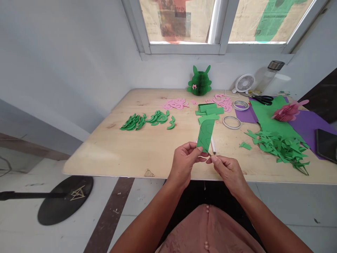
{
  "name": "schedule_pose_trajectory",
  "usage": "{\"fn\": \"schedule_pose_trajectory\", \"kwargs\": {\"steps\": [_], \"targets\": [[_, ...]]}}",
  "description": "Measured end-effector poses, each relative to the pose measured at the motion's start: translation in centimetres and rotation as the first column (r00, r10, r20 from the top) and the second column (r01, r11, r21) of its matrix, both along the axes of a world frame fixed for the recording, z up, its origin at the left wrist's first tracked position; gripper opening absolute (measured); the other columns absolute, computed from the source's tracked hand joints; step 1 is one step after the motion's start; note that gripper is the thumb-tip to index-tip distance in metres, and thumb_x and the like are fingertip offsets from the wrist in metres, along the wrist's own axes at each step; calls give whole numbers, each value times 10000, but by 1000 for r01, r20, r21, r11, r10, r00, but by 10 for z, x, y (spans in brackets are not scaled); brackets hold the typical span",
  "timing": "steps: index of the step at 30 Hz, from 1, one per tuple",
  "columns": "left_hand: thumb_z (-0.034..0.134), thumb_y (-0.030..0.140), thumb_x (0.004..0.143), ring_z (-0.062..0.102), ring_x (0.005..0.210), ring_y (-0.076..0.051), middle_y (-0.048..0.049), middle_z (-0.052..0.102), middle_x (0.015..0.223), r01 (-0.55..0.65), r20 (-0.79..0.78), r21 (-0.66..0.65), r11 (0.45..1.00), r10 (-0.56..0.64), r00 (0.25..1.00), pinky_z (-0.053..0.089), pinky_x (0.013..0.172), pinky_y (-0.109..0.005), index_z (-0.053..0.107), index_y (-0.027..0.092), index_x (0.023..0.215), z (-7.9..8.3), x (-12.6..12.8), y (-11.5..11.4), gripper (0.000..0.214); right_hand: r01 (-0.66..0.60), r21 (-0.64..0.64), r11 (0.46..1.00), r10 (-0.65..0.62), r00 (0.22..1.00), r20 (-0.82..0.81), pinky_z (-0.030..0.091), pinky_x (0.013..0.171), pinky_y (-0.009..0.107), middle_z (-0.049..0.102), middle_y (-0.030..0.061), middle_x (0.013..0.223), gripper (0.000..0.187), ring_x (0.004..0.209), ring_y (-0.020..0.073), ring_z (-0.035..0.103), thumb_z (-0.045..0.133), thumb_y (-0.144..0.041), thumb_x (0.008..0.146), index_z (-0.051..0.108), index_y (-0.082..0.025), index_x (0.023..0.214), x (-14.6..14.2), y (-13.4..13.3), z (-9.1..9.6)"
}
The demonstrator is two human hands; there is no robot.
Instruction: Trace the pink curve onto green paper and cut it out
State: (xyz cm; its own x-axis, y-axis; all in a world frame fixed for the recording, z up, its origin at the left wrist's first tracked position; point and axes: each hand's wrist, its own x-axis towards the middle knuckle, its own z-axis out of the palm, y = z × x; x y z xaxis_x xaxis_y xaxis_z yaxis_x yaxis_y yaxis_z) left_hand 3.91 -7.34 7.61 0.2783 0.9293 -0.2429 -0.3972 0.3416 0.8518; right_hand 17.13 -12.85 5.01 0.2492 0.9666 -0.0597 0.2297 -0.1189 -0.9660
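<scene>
In front of me my left hand [184,160] pinches the lower end of a strip of green paper [206,133], which stands up from my fingers. Curved outlines are drawn on the strip. My right hand [228,172] is closed on a thin dark tool [209,153] that touches the strip's bottom edge; its handle is hidden in my fingers, so its kind cannot be made out. Just behind my right fingers a white pen [213,145] with a dark end lies on the table. More green paper strips [210,110] are stacked beyond my hands.
Left on the wooden table [118,151] are cut green paper pieces [133,122] and pink paper pieces [176,103]. Rightward lie tape rolls [231,122], green scraps [281,146], black-handled scissors [263,99] and a phone [326,144]. A green paper figure [200,82], fan [244,83] and bottle [268,77] stand behind.
</scene>
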Motion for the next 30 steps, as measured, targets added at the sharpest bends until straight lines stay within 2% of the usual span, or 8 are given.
{"fn": "schedule_pose_trajectory", "kwargs": {"steps": [9,19,30], "targets": [[728,284,650,643,612,-139,-25,664,649,-47,-17,-3,999,47,999,520,641,-260,598,139,711,-6,3,-4,204,-11,-3,1000,11,1000,0,181,440,250,269,-54,463,480,454,103,257,519,-570,816,712,-142,717,-2,-1,-1],[741,287,629,645,619,-147,-29,671,644,-93,4,-25,995,93,996,515,643,-268,576,142,739,-3,6,-6,245,-10,5,1000,10,1000,-11,230,449,249,362,-36,477,493,459,110,325,518,-585,814,720,-142,735,-2,0,0],[737,292,623,639,607,-154,-30,663,632,-92,-12,-8,996,92,996,525,648,-292,589,145,703,-3,8,-6,223,-15,11,1000,15,1000,-5,207,429,249,320,-43,458,503,450,110,307,516,-599,811,712,-144,727,-1,3,4]]}}
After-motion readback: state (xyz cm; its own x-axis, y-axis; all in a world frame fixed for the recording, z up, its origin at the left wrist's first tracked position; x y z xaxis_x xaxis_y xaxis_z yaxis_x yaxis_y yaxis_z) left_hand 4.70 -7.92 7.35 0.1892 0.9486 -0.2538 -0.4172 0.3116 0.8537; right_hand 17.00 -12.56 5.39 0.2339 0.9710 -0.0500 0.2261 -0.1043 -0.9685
